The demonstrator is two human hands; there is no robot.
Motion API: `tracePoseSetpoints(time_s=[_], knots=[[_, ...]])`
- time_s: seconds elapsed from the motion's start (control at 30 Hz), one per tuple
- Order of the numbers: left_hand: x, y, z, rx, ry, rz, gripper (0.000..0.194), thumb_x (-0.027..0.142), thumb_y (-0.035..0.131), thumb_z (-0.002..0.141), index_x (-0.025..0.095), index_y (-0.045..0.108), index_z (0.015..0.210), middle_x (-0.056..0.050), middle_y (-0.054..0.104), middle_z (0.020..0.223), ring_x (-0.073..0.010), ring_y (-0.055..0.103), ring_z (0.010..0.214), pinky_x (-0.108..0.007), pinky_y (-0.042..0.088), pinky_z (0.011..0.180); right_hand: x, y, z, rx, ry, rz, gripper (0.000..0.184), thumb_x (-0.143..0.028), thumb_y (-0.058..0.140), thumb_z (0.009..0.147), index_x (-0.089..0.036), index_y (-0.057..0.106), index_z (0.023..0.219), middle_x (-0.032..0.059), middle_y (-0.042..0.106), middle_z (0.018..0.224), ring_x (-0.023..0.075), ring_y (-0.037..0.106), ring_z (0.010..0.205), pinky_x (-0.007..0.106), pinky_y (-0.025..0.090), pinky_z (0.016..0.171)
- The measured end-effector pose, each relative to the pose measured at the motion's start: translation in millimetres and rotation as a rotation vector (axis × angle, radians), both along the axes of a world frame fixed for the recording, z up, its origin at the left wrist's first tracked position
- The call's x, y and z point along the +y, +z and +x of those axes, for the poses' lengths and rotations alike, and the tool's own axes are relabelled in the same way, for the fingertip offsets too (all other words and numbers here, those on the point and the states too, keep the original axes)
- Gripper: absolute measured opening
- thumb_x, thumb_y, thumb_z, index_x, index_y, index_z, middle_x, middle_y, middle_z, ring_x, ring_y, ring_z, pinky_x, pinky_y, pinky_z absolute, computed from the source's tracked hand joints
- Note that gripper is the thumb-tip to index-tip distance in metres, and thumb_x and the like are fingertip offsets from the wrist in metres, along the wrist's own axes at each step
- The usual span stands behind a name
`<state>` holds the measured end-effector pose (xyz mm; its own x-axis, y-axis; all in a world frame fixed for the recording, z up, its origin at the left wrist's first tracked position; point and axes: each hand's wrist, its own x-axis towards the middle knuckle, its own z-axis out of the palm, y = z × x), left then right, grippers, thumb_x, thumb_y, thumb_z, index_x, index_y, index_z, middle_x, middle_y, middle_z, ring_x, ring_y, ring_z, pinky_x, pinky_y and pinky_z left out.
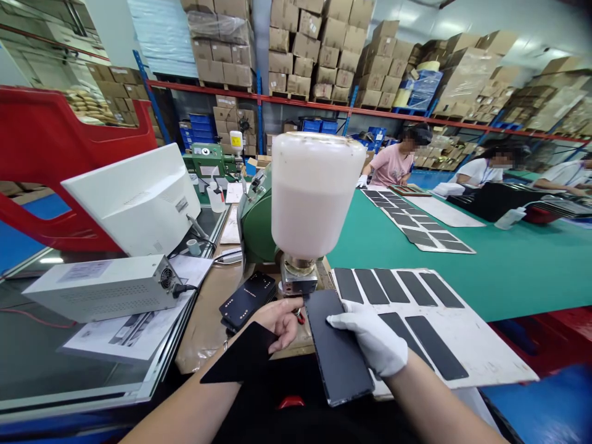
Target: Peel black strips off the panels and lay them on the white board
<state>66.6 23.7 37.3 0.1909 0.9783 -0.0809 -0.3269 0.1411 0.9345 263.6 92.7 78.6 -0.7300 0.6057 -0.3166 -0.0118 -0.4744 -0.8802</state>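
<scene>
Right hand (370, 339): white fabric glove (379, 348), fits close, cuff ends at the wrist, no markings visible. Left hand (277, 320): bare, no glove, no ring or band visible. Left forearm (185, 413) and right forearm (439, 407) both bare from wrist to the lower frame edge, no sleeve or watch visible. Bottom centre of frame: black fabric (259, 413), probably a top or apron, can't confirm it's worn. Small curved red piece (291, 402) on it, exact part unclear. No cables on the body.
</scene>
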Motion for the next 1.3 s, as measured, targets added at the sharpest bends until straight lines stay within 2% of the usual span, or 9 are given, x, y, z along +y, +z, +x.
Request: tracePoseSetpoints(time_s=[0.2,0.37,0.57,0.8,0.9,0.97,1.1,1.2,1.3], knots=[[-35.3,1.1,-36.0,-0.169,0.006,0.001,0.079,0.067,0.048,0.075,0.009,0.048,0.128,0.006,0.047,0.034,-0.0057,0.032,0.02,-0.017,0.019,0.027,-28.9,4.5,-51.7,0.204,0.071,-0.081,0.019,-0.02,0.069,0.066,-0.014,0.068,0.084,0.0042,0.069,0.077,0.015,0.062,0.065,0.026,0.049,0.065],[-85.9,12.0,-65.9,-0.236,0.269,0.013,0.062,0.059,0.056,0.075,0.015,0.058,0.119,0.005,0.051,0.04,-0.0032,0.031,0.022,-0.015,0.018,0.028,-58.8,2.8,-99.9,0.282,0.146,-0.104,0.022,-0.02,0.068,0.065,-0.015,0.068,0.087,0.0028,0.069,0.075,0.0165,0.061,0.063,0.031,0.049,0.067],[-105.9,11.6,-58.9,-0.234,0.337,0.09,0.053,0.054,0.051,0.081,0.015,0.061,0.116,0.005,0.048,0.04,-0.0018,0.027,0.025,-0.015,0.017,0.03,-62.0,0.7,-98.6,0.203,0.198,0.035,0.028,-0.023,0.069,0.067,-0.016,0.067,0.094,0.004,0.069,0.087,0.0199,0.063,0.08,0.032,0.05,0.075],[-71.8,-11.7,-30.4,-0.152,0.128,-0.011,0.051,0.056,0.05,0.081,0.017,0.063,0.112,0.004,0.048,0.043,-0.0016,0.027,0.025,-0.015,0.018,0.03,-5.4,-3.2,-9.9,-0.024,0.349,0.367,0.037,-0.027,0.068,0.072,-0.016,0.064,0.106,0.0059,0.068,0.102,0.0223,0.062,0.093,0.035,0.048,0.083],[-52.4,-20.5,-14.1,-0.063,0.013,-0.17,0.054,0.06,0.055,0.075,0.018,0.065,0.106,0.003,0.05,0.042,-0.0029,0.028,0.024,-0.016,0.017,0.027,48.4,-9.3,56.7,-0.345,0.216,0.614,0.033,-0.026,0.068,0.072,-0.016,0.064,0.103,0.0054,0.069,0.098,0.0225,0.064,0.09,0.034,0.05,0.081],[-40.3,-27.3,-2.5,-0.033,-0.042,-0.254,0.053,0.062,0.056,0.072,0.019,0.066,0.103,0.004,0.049,0.04,-0.0043,0.028,0.023,-0.017,0.017,0.026,86.7,-13.3,107.3,-0.671,0.016,0.743,0.046,-0.02,0.068,0.069,-0.019,0.059,0.115,0.0045,0.067,0.108,0.0215,0.062,0.098,0.032,0.048,0.086],[-20.9,-43.5,19.1,-0.031,-0.053,-0.351,0.051,0.064,0.053,0.072,0.021,0.067,0.095,0.005,0.049,0.037,-0.0058,0.033,0.023,-0.017,0.021,0.028,142.4,-20.9,199.6,-1.007,-0.234,0.719,0.068,-0.009,0.065,0.068,-0.012,0.044,0.132,0.0158,0.056,0.125,0.0268,0.052,0.116,0.035,0.04,0.097],[-11.6,-56.4,29.3,-0.036,-0.074,-0.38,0.056,0.07,0.045,0.073,0.022,0.068,0.09,0.006,0.049,0.034,-0.0065,0.036,0.023,-0.015,0.023,0.029,157.7,-27.4,238.7,-1.184,-0.298,0.68,0.06,-0.007,0.067,0.069,-0.006,0.049,0.126,0.0196,0.059,0.117,0.029,0.055,0.11,0.039,0.04,0.096],[-8.4,-65.1,33.6,-0.02,-0.116,-0.383,0.061,0.074,0.042,0.072,0.022,0.068,0.089,0.005,0.049,0.033,-0.0083,0.04,0.024,-0.015,0.023,0.03,159.4,-30.0,245.1,-1.268,-0.338,0.721,0.038,-0.02,0.063,0.081,-0.012,0.055,0.117,0.0128,0.058,0.117,0.0243,0.057,0.105,0.043,0.044,0.092]])
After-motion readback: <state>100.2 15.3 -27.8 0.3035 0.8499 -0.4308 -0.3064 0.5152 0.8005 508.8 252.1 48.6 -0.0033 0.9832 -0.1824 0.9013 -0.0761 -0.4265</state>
